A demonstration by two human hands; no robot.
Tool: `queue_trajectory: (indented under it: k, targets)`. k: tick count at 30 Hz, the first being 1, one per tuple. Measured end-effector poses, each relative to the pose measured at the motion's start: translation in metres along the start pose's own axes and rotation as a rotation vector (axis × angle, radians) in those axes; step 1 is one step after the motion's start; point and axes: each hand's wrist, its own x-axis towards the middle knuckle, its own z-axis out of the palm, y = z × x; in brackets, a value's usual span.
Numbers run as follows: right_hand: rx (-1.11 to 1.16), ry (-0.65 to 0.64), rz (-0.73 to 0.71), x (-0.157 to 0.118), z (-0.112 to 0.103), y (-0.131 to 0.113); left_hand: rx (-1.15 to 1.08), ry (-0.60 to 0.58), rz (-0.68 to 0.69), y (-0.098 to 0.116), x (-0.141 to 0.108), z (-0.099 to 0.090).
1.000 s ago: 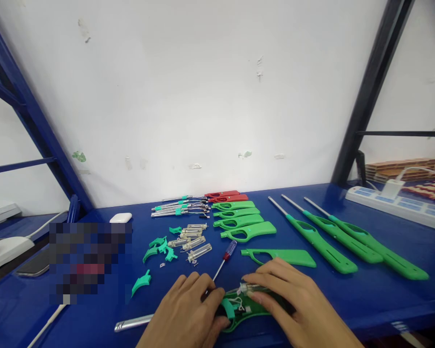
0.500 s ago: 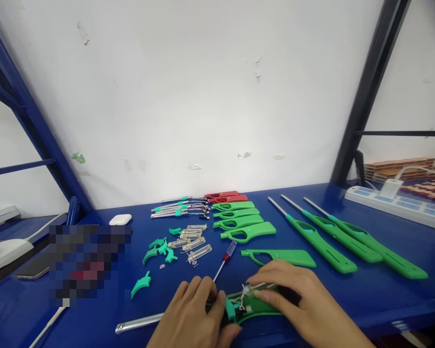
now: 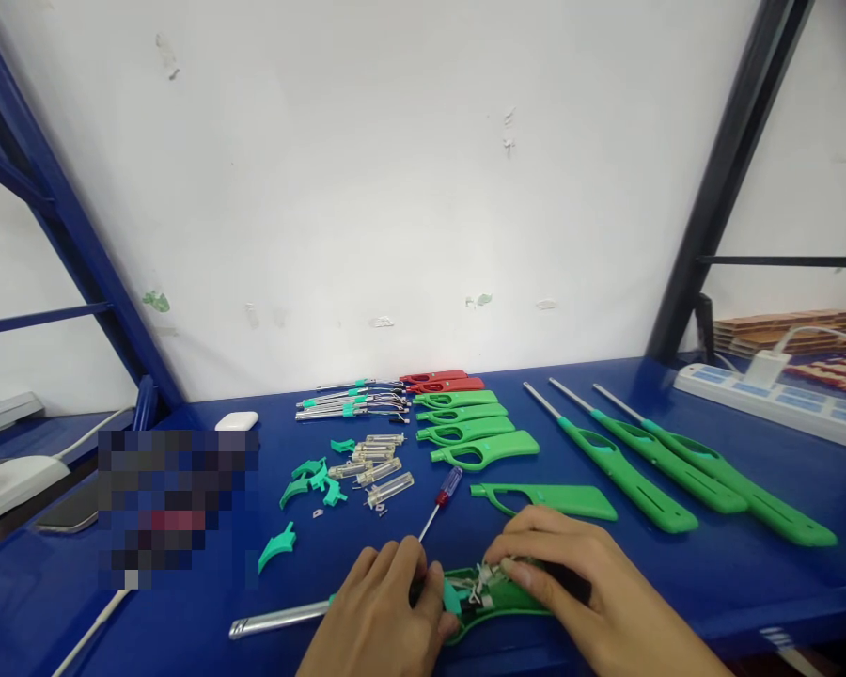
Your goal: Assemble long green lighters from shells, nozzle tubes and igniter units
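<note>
An opened long-nosed lighter point(image 3: 504, 599) lies at the near edge, its green half shell showing white wires and a teal trigger point(image 3: 453, 596) inside. My left hand point(image 3: 381, 611) is closed around its front part, where the metal tube point(image 3: 282, 619) sticks out to the left. At the handle end, my right hand point(image 3: 571, 583) pinches a clear fuel tank point(image 3: 492, 572), mostly hidden by the fingers. Just beyond my hands are a screwdriver point(image 3: 449, 486) with a red and blue handle and a separate green half shell point(image 3: 571, 501).
Loose teal triggers point(image 3: 314, 475) and several clear tanks point(image 3: 389, 490) lie left of centre. Behind them are metal tubes with wires point(image 3: 349, 410), green shells point(image 3: 490, 449) and red shells point(image 3: 444, 385). Three whole lighters point(image 3: 627, 484) lie right, near a power strip point(image 3: 775, 400).
My right fingers have shifted over the clear tank, which now shows less. The left hand still grips the lighter's front. The whole view has moved slightly.
</note>
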Motion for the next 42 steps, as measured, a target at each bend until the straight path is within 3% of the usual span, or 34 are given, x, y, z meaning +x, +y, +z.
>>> queue_trajectory:
  k: [15,23,42]
  targets:
    - [-0.048,-0.002,-0.006,0.003,0.004,0.005,-0.137,-0.043,-0.021,0.001,0.008,-0.012]
    - [-0.129,0.035,-0.069,0.003,0.005,0.003,-0.106,-0.055,0.034,-0.001,0.007,-0.002]
    - [-0.137,-0.022,-0.046,-0.002,0.003,-0.003,-0.095,-0.019,0.018,0.001,0.008,-0.006]
